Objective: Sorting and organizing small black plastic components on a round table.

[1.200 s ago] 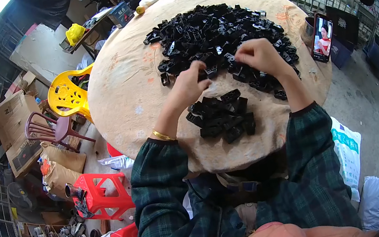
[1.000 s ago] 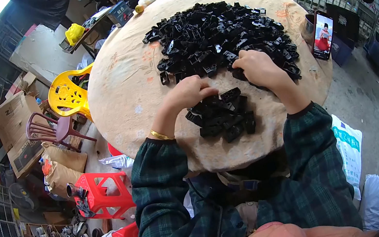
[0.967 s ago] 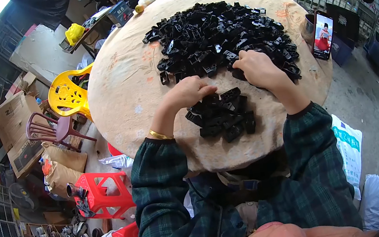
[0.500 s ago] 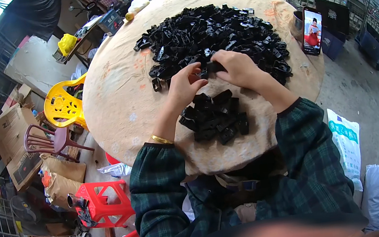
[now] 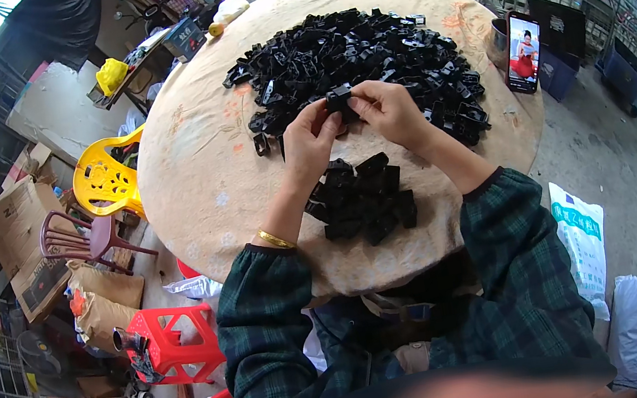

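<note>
Between my two hands I hold a small black plastic part [image 5: 338, 99], just in front of a big heap of like parts. My left hand [image 5: 310, 136] is closed, thumb and fingers pinching the part's left side. My right hand [image 5: 388, 113] pinches it from the right, its fingertips meeting the part. Behind the hands spreads the large heap of black plastic parts [image 5: 362, 48]. Nearer to me, between my forearms, lies a smaller pile of black parts [image 5: 360, 202]. The exact kind of part is too small to make out.
A round table with a beige cloth [image 5: 190, 169] carries the parts. At its right edge a phone [image 5: 523, 53] stands upright by a metal cup [image 5: 498, 34]. Around it are a yellow chair [image 5: 103, 178], a red stool [image 5: 179, 343] and white sacks [image 5: 583, 242].
My left hand has closed in on the black part, with its thumb and fingers now against it. The part is raised into plainer view between both hands. The piles look unchanged.
</note>
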`<state>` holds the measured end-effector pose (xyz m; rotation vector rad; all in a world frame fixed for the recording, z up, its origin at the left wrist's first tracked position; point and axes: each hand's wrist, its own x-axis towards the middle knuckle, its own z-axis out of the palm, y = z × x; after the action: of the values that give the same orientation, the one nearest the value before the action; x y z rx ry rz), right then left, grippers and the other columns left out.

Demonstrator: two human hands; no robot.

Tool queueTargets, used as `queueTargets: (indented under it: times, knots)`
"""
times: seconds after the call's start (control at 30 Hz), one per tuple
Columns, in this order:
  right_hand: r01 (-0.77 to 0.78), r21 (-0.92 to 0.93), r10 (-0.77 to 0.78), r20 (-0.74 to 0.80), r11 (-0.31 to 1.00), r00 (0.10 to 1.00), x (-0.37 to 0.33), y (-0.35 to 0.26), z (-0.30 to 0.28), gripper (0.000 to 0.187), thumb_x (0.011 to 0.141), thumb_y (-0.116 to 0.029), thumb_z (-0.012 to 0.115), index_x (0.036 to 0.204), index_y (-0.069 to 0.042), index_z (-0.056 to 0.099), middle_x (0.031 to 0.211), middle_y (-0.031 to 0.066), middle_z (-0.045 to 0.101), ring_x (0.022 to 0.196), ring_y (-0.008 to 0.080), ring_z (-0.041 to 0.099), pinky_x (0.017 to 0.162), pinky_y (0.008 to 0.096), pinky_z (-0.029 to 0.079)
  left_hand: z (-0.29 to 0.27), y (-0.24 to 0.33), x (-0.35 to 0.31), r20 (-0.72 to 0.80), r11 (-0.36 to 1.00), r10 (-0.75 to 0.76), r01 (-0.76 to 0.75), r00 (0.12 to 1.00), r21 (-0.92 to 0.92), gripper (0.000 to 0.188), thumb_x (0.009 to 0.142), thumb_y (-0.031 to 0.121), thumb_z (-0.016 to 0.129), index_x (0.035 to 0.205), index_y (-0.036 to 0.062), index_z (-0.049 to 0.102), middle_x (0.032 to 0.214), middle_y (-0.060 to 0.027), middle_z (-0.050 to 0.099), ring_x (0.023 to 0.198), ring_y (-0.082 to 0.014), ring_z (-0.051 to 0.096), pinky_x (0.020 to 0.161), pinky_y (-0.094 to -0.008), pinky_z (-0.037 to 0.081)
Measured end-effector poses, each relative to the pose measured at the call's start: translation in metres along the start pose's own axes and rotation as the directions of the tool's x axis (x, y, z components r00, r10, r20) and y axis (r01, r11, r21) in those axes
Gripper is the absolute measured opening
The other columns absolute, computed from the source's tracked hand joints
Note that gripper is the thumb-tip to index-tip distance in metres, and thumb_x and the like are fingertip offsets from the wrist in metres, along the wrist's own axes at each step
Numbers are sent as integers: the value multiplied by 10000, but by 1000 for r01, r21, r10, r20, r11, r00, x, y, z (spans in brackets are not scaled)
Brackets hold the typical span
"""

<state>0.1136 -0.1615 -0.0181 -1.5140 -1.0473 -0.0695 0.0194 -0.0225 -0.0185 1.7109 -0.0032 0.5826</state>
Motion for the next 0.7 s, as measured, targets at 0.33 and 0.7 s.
queueTargets:
  times: [0.33, 0.7]
  knots:
    - [-69, 206, 57, 63, 976, 996, -1, -9, -2, 267, 846, -44, 614, 1106, -4, 564, 819, 37, 612, 720, 75, 575, 674, 219, 488, -7, 6, -1, 53, 993, -107, 109, 993, -34, 269, 876, 17, 556, 1129, -74, 540, 958, -113, 647, 826, -145, 632, 754, -265, 533]
    - [75, -1, -75, 26, 997, 997, -3, -5, -1, 367, 816, 35, 618, 1177, -12, 569, 962, 93, 624, 780, 99, 609, 706, 233, 515, 9, 15, -11, 5, 834, 275, -241, 961, 497, 312, 809, -5, 586, 1121, -16, 575, 872, -166, 655, 722, -183, 646, 673, -258, 502]
